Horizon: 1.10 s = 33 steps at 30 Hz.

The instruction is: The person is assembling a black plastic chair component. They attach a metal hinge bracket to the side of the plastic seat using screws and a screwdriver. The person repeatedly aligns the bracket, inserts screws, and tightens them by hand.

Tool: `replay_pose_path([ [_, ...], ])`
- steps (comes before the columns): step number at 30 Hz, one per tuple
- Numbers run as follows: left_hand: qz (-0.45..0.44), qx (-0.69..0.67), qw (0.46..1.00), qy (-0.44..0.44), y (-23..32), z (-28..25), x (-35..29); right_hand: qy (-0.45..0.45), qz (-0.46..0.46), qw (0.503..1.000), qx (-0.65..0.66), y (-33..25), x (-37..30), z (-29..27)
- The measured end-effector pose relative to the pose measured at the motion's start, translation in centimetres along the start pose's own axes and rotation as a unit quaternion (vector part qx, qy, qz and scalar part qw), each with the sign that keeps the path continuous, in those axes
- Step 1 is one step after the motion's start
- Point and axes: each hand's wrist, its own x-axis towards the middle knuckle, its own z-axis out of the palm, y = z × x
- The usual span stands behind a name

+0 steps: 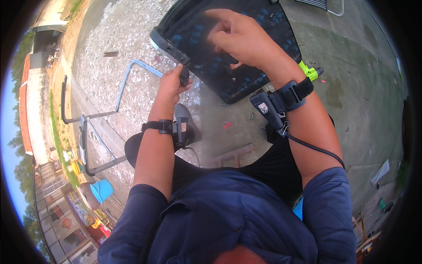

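Observation:
A large black panel [211, 70] with small blue printed marks lies tilted before me, a curved frame bar [169, 47] along its left edge. My left hand [170, 84] is closed round a small dark part [184, 75] beside the panel's near left corner. What kind of part it is, and whether it is joined to the frame, I cannot make out. Over the panel hovers my right hand [239, 38], index finger stretched out to the left and the others loosely bent, with nothing visible in it. Its fingertips are slightly blurred.
A bent metal tube frame [118, 103] stands at the left. Past the panel's right edge shows a yellow-green tool [309, 71], partly hidden. Small bits, one of them red [227, 125], lie on the concrete floor near a brown bar [235, 153]. A blue bucket [102, 190] stands lower left.

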Motion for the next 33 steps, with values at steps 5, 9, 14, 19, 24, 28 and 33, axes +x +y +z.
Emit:
replay_pose_path([
  [5,0.058,0.086,0.995,-0.008,0.5,-0.9,0.2,-0.027,0.039,0.999,0.005,0.8,0.5,0.9],
  [9,0.072,0.060,0.996,0.013,0.0,-0.5,-0.1,-0.065,0.104,0.993,0.001,3.5,1.0,3.8],
  [14,0.040,-0.046,0.997,-0.053,-0.1,-0.1,0.5,-0.128,0.214,0.968,0.015,9.9,0.8,10.6],
  [19,-0.013,-0.213,0.972,-0.099,-1.8,-1.4,1.3,-0.167,0.312,0.931,0.088,8.5,0.5,13.8],
  [24,-0.012,-0.218,0.968,-0.124,-1.7,-1.3,1.2,-0.117,0.329,0.929,0.124,9.4,0.6,14.5],
  [28,-0.026,-0.205,0.970,-0.131,-1.5,-1.4,0.4,-0.137,0.339,0.915,0.168,10.2,0.8,14.6],
  [33,0.004,-0.196,0.969,-0.152,-2.6,-2.0,1.6,-0.130,0.309,0.935,0.114,10.5,0.9,15.5],
])
